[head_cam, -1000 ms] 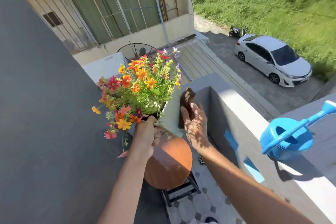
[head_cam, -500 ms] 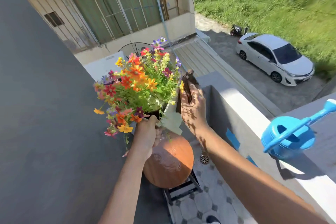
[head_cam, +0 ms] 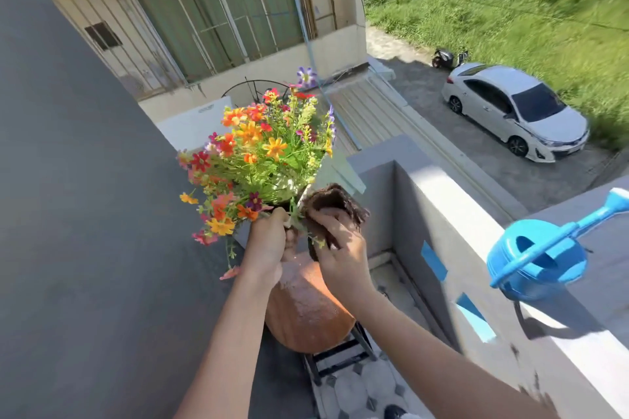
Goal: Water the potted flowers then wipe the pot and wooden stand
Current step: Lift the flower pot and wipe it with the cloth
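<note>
A bunch of orange, red and yellow flowers (head_cam: 262, 153) fills a white pot (head_cam: 340, 173), which is lifted and tilted away from me. My left hand (head_cam: 269, 245) grips the pot at its rim, under the blooms. My right hand (head_cam: 343, 255) presses a dark brown cloth (head_cam: 328, 201) against the pot's side, close to the left hand. Below both hands is the round brown top of the wooden stand (head_cam: 306, 320), speckled with wet marks, on dark legs (head_cam: 340, 354).
A blue watering can (head_cam: 537, 258) stands on the white balcony ledge (head_cam: 459, 214) at the right. A grey wall (head_cam: 85, 214) runs close along the left. Patterned floor tiles (head_cam: 360, 384) show beneath the stand. Far below are a parked white car and grass.
My right hand has brought the cloth from the pot's far side back down next to my left hand. The pot and flowers have shifted a little in my left hand's grip.
</note>
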`<state>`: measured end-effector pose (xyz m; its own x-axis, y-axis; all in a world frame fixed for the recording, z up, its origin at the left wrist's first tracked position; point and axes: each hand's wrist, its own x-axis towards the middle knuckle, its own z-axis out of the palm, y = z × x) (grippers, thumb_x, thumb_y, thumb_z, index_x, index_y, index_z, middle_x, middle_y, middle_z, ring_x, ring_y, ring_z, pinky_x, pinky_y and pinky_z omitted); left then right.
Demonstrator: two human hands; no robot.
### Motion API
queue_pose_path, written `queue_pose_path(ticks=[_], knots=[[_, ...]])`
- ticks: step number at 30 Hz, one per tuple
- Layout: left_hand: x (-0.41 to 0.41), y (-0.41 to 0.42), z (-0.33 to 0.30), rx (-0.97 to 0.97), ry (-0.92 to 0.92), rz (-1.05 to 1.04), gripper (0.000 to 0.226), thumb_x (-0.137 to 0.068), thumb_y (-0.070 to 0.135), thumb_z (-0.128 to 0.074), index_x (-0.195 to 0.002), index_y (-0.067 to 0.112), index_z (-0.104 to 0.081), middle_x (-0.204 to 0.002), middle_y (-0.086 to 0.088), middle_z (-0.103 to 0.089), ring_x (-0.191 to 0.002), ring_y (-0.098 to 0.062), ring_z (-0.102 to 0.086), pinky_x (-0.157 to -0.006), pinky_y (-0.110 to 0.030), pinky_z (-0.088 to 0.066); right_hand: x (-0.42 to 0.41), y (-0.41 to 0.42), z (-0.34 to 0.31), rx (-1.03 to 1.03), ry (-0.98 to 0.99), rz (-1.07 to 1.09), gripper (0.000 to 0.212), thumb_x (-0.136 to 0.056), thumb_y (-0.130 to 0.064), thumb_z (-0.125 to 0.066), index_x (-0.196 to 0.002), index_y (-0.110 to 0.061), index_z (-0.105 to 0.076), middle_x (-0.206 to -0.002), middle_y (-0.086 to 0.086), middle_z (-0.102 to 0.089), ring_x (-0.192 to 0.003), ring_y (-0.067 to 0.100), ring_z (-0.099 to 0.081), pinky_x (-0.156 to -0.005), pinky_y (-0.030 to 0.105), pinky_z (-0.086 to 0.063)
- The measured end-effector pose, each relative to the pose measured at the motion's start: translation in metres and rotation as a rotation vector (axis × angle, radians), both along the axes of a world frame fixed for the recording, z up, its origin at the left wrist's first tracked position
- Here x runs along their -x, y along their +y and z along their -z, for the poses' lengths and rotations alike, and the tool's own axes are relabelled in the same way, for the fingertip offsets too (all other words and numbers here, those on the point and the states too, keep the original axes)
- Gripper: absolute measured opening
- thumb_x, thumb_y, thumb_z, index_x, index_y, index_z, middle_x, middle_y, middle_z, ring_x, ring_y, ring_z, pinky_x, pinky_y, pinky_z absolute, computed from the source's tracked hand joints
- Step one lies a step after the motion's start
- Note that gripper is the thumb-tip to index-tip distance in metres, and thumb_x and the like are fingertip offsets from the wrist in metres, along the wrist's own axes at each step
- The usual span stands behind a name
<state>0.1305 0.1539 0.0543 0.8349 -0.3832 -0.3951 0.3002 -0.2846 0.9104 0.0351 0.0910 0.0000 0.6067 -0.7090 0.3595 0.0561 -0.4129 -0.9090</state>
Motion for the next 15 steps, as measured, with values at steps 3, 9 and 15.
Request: queue_pose_path(ticks=[3, 9, 15], knots=[[0.0, 0.002, -0.002, -0.017, -0.004, 0.0, 0.024, -0.09, 0.013, -0.041, -0.068, 0.019, -0.034, -0.058, 0.0, -0.024, -0.046, -0.014, -0.019, -0.036, -0.019, -0.015, 0.013, 0.007, 0.021, 0.095, 0.05, -0.021, 0.023, -0.086, -0.006, -0.06, -0.104, -0.019, -0.067, -0.104, -0.005, -0.066, -0.1, 0.008, -0.06, -0.084, 0.028, -0.05], [0.009, 0.004, -0.004, 0.068, 0.023, 0.027, 0.032, -0.089, 0.007, -0.039, -0.066, 0.025, -0.026, -0.066, -0.001, -0.012, -0.056, -0.016, -0.008, -0.039, -0.021, -0.008, 0.02, -0.011, 0.009, -0.157, -0.002, 0.073, 0.036, -0.084, 0.009, -0.057, -0.087, -0.027, -0.059, -0.09, -0.014, -0.059, -0.087, 0.003, -0.056, -0.078, 0.016, -0.042], [0.012, 0.002, -0.006, 0.036, -0.041, 0.037, 0.024, -0.092, 0.013, -0.037, -0.07, 0.02, -0.03, -0.058, -0.002, -0.025, -0.048, -0.015, -0.015, -0.035, -0.019, -0.013, 0.007, -0.028, -0.032, -0.091, -0.085, 0.021, 0.026, -0.091, 0.0, -0.059, -0.114, -0.009, -0.063, -0.117, -0.002, -0.061, -0.111, 0.004, -0.058, -0.097, 0.019, -0.044]])
